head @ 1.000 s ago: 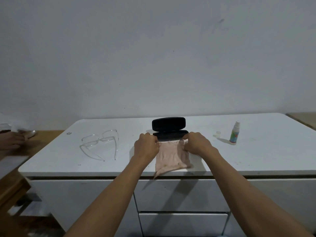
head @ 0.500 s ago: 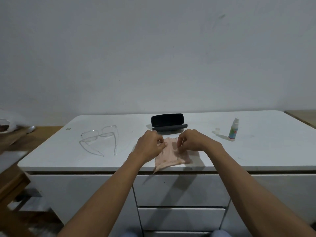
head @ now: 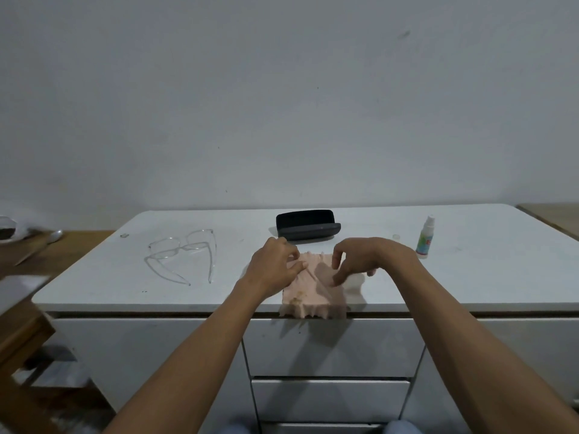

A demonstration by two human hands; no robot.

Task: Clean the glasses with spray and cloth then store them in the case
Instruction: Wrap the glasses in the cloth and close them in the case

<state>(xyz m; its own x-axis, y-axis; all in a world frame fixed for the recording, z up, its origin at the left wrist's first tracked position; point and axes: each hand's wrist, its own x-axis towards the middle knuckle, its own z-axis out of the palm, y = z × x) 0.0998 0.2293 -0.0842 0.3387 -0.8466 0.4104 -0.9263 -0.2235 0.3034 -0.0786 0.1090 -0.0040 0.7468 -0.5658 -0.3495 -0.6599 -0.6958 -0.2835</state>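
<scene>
Early stage: the left hand [head: 275,264] is pinching the pink cloth [head: 313,286] on the tabletop [head: 470,277]; the right hand [head: 357,260] is hovering loosely curled, empty. Glasses [head: 185,252], spray bottle [head: 424,238] and open case [head: 307,225] are lying untouched.

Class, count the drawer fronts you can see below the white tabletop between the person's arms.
3: top drawer under the cloth, middle drawer below it, bottom drawer cut by the frame. Arms may hide others.

One glasses [head: 183,255], one case [head: 307,224], one cloth [head: 313,289], one spray bottle [head: 425,238], two hands.
</scene>
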